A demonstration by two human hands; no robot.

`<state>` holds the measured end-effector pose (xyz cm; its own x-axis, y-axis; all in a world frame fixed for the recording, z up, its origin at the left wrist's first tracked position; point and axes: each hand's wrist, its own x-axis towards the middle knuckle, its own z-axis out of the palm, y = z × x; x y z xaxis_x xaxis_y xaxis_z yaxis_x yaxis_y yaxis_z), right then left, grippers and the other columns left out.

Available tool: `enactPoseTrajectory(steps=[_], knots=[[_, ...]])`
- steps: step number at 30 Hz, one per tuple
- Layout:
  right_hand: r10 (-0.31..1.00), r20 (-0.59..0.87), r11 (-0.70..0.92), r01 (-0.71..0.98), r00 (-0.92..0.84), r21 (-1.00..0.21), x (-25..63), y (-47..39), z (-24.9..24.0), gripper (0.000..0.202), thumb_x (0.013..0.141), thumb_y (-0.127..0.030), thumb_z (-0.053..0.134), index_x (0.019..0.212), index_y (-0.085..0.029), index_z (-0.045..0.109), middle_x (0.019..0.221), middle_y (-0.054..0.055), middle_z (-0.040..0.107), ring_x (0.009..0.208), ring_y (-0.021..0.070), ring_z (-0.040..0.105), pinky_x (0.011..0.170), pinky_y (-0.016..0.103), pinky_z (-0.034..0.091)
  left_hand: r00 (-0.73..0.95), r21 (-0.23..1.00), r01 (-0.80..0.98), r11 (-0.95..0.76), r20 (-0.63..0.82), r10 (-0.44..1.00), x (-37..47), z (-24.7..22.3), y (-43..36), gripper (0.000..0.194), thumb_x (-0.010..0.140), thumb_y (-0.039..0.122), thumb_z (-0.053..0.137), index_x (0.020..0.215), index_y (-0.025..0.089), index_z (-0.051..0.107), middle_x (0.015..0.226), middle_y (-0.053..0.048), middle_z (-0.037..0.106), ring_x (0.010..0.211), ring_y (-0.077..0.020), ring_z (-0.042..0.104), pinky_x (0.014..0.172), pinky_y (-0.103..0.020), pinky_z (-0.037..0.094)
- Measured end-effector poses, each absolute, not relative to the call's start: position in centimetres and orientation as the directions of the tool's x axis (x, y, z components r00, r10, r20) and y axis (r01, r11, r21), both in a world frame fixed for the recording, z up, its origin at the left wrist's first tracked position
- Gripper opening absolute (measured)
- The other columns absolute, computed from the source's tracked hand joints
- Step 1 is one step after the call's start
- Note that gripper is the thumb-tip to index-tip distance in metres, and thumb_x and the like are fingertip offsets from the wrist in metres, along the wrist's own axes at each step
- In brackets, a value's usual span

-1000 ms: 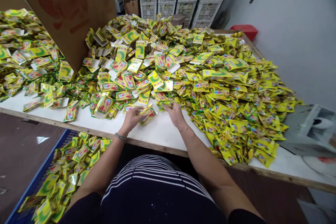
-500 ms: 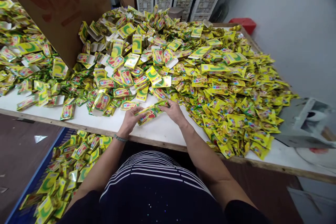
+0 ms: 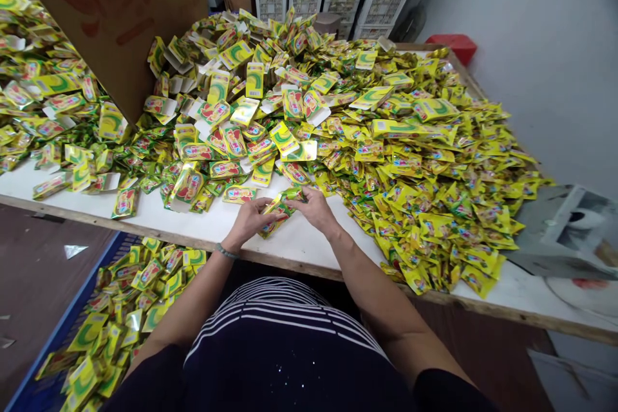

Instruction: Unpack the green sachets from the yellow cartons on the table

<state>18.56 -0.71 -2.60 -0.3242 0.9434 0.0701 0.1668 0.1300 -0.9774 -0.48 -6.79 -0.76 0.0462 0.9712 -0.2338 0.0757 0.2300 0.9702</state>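
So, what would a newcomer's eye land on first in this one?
Most likely the heap of yellow packets sprawling over the right side of the white table. Next, the big cardboard panel rising at the upper left. Nearer, by the table's front edge, the left hand holds a small box and the right hand a green packet.

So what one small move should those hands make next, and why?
Probably push the packet gently into the box: the left hand grips the box, and the right hand holds the packet against or very near its far end. Whether the packet's tip is already inside is too small to tell.
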Motion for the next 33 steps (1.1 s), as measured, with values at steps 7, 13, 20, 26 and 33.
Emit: enactPoseTrajectory(steps=[7,13,20,26,33], knots=[[0.895,0.187,0.308,0.259,-0.405,-0.916,19.0,-0.7,-1.9,0.033,0.08,-0.053,0.069,0.081,-0.02,0.07,0.088,0.004,0.066,0.084,0.0198,0.061,0.079,0.033,0.049,0.034,0.925,-0.161,0.343,-0.342,0.939,0.7,-0.4,-7.1,0.049,0.05,0.041,0.092,0.085,0.013,0.072,0.073,-0.003,0.073,0.063,-0.0152,0.064,0.061,-0.026,0.049],[0.839,0.108,0.24,0.186,-0.533,-0.953,19.0,-0.7,-2.1,0.032,0.08,-0.05,0.071,0.091,-0.02,0.071,0.084,0.002,0.065,0.078,0.0175,0.06,0.074,0.031,0.048,0.132,0.95,-0.035,0.311,-0.304,0.944,0.5,-0.5,-7.2,0.047,0.057,0.038,0.09,0.093,0.013,0.074,0.08,-0.004,0.074,0.065,-0.0129,0.062,0.06,-0.023,0.047],[0.901,0.268,0.366,0.264,-0.34,-0.892,18.7,-0.6,-2.5,0.03,0.08,-0.051,0.071,0.074,-0.021,0.068,0.083,0.004,0.065,0.088,0.0219,0.059,0.085,0.038,0.046,0.122,0.939,-0.136,0.315,-0.299,0.946,1.0,-0.2,-7.1,0.048,0.055,0.034,0.092,0.094,0.014,0.073,0.077,-0.002,0.074,0.065,-0.013,0.063,0.063,-0.024,0.047],[0.914,0.276,0.364,0.301,-0.297,-0.881,18.0,-0.9,-3.0,0.031,0.082,-0.055,0.069,0.076,-0.025,0.075,0.113,0.008,0.064,0.113,0.0269,0.055,0.105,0.047,0.038,0.086,0.915,-0.212,0.342,-0.331,0.94,1.2,0.1,-7.8,0.048,0.052,0.032,0.093,0.091,0.012,0.073,0.073,-0.002,0.073,0.06,-0.0122,0.063,0.06,-0.024,0.047],[0.89,0.195,0.318,0.254,-0.411,-0.913,18.5,-1.2,-2.5,0.028,0.084,-0.052,0.068,0.081,-0.026,0.076,0.122,0.006,0.065,0.122,0.0274,0.052,0.111,0.05,0.032,0.037,0.882,-0.303,0.361,-0.368,0.929,0.6,0.2,-8.3,0.05,0.051,0.031,0.094,0.092,0.012,0.074,0.08,-0.005,0.077,0.067,-0.0165,0.069,0.068,-0.028,0.053]])
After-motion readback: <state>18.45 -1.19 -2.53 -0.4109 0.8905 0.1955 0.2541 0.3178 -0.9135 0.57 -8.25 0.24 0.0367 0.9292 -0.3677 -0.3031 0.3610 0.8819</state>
